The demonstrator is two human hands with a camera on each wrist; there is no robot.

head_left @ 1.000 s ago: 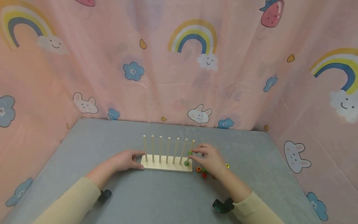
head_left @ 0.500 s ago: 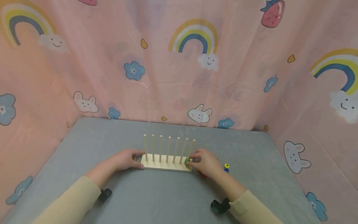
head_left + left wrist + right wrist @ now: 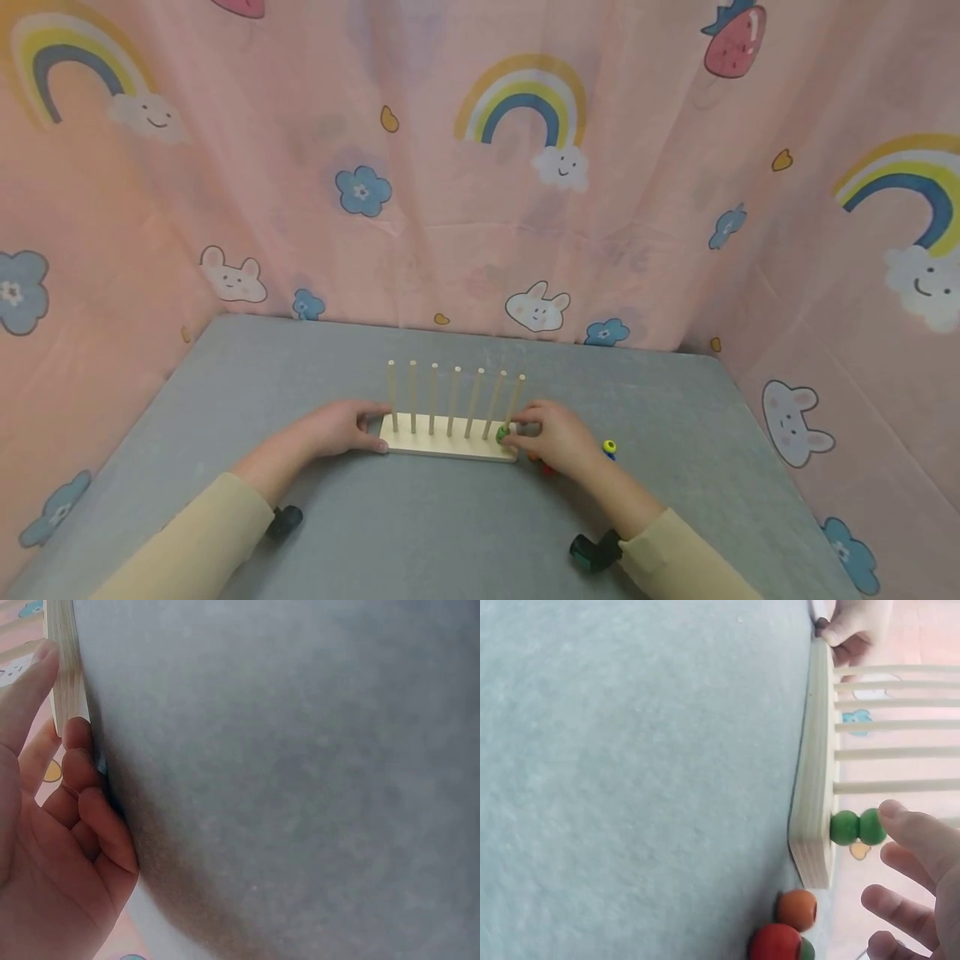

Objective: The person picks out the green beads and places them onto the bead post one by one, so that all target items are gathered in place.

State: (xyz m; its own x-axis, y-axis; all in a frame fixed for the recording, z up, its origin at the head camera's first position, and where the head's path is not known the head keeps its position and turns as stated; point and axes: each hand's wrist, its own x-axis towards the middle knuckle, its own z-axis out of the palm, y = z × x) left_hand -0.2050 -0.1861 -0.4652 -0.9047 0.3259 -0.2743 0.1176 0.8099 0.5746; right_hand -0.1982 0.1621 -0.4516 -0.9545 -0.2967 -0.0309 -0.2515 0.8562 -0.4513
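The left hand grips a seven-peg rack; beside the right hand, one peg holds two green beads, thumb at the upper; whether it pinches, I cannot tell.

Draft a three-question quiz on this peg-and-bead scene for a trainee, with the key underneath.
1. How many pale, round wooden pegs rise from the pale, rectangular wooden base?
2. True or false: the left hand is clear of the base.
3. Which colour are the small round beads on the end peg, beside the right hand? A blue, B green, C red.

Key: 1. Seven. 2. False; it grips one end. 3. B.
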